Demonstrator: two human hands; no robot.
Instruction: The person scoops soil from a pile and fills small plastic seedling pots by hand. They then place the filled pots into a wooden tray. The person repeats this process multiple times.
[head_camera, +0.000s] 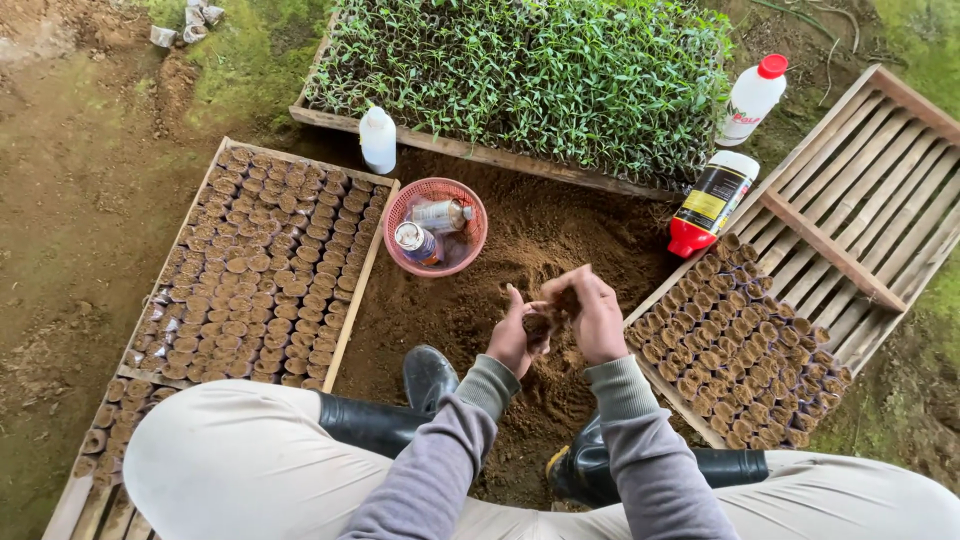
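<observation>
- Right now your left hand (513, 338) cups one small soil-filled pot (538, 325) above the soil heap (500, 270); your right hand (592, 312) closes over its top.
- Two wooden trays (350, 290) of filled pots flank you, a third holds seedlings (520, 70).
- One pink basket (436, 227) holds two containers; three bottles (378, 139) stand or lie nearby.

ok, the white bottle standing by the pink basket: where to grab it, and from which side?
Grip the white bottle around its upper body, below the cap, coming from above and from the pink basket side. It stands upright on the soil, so its sides are exposed. The seedling tray edge is close behind it and the tray of soil pots sits just to its left, which probably leaves less room there.
</observation>
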